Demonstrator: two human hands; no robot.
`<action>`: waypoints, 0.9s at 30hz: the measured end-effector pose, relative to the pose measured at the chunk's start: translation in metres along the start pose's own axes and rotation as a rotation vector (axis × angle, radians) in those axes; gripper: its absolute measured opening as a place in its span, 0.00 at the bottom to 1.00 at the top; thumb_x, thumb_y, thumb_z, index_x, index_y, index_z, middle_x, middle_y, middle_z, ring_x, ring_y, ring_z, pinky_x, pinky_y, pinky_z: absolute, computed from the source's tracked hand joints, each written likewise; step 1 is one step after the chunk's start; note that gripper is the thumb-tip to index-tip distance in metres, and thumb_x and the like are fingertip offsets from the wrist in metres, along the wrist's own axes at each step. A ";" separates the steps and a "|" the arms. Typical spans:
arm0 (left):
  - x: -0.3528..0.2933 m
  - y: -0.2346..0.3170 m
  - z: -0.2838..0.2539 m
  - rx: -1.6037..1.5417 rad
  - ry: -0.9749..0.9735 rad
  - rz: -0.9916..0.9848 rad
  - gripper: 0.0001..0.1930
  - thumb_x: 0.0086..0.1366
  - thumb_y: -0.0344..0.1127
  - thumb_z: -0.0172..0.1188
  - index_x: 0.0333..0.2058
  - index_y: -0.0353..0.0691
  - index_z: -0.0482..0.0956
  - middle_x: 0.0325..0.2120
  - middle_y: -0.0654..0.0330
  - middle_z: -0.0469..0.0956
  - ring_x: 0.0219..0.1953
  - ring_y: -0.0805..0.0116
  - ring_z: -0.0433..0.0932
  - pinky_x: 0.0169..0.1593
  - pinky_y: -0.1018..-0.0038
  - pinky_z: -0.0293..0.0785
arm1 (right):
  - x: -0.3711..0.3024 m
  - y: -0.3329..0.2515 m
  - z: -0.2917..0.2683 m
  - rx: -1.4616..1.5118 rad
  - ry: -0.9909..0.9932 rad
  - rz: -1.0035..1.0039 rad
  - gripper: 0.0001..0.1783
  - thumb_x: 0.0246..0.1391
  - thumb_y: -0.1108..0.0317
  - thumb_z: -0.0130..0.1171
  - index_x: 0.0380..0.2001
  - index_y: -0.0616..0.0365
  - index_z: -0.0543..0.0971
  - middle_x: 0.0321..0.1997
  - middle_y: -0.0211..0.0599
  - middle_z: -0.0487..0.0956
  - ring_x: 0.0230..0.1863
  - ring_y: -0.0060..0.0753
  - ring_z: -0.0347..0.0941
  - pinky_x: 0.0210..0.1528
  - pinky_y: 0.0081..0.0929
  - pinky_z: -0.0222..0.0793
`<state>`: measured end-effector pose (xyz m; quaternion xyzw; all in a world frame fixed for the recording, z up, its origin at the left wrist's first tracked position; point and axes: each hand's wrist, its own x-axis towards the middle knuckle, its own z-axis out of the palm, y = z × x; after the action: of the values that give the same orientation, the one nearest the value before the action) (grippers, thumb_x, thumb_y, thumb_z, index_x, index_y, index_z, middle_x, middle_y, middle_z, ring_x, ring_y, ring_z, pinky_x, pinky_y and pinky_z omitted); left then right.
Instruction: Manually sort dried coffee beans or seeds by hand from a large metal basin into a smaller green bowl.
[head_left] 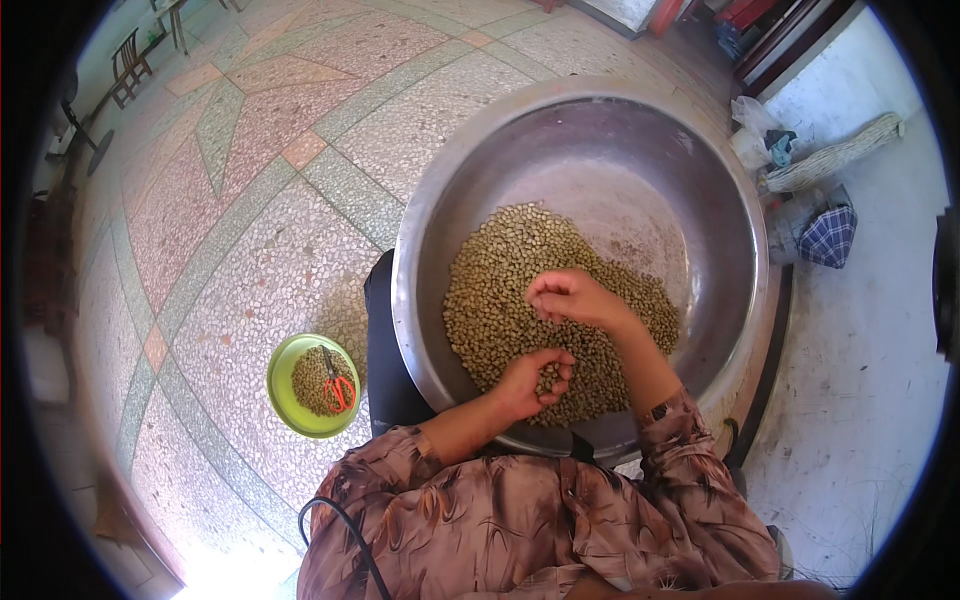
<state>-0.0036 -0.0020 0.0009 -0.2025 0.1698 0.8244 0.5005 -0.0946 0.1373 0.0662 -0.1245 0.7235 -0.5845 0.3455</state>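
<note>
While I look down in the head view, a wide metal basin (610, 125) is in front of me, with its near edge close to my body. Inside it lies a big heap of small greenish-brown pieces (492, 270), mostly at the left and near side. My left hand (535, 383) is curled with the palm turned upward, and it holds several of these pieces. My right hand (572, 297) is a little farther from me, over the heap; its fingers are bent and close together, but I cannot tell if something is between them. On the speckled floor (240, 290), to the left of the basin, stands a green bowl (280, 385). It contains similar small pieces, and an orange-handled tool (341, 394) lies on them. Beyond the basin's right side is a blue checked bundle (828, 237).
</note>
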 end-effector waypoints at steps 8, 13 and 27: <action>0.003 -0.004 -0.003 0.116 -0.050 -0.028 0.10 0.62 0.37 0.48 0.35 0.37 0.71 0.24 0.62 0.67 0.19 0.73 0.62 0.15 0.82 0.53 | 0.059 0.016 0.041 -0.905 0.423 -0.179 0.11 0.47 0.64 0.54 0.35 0.56 0.77 0.23 0.45 0.77 0.25 0.41 0.76 0.28 0.38 0.69; 0.001 -0.004 0.001 0.124 -0.027 -0.027 0.09 0.61 0.36 0.48 0.35 0.37 0.70 0.24 0.60 0.67 0.19 0.73 0.62 0.15 0.82 0.53 | 0.063 0.005 0.048 -1.114 0.412 -0.066 0.12 0.46 0.61 0.53 0.32 0.58 0.75 0.22 0.44 0.77 0.27 0.46 0.75 0.29 0.41 0.70; 0.002 -0.001 -0.004 0.128 0.006 -0.031 0.08 0.61 0.36 0.47 0.34 0.39 0.68 0.23 0.60 0.67 0.18 0.72 0.63 0.14 0.82 0.52 | 0.081 0.012 0.063 -1.158 0.530 -0.113 0.12 0.43 0.65 0.54 0.27 0.63 0.72 0.19 0.46 0.77 0.23 0.45 0.76 0.25 0.40 0.70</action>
<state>-0.0030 -0.0014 -0.0034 -0.1750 0.2205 0.8035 0.5246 -0.1098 0.0457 0.0212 -0.1802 0.9754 -0.1273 0.0004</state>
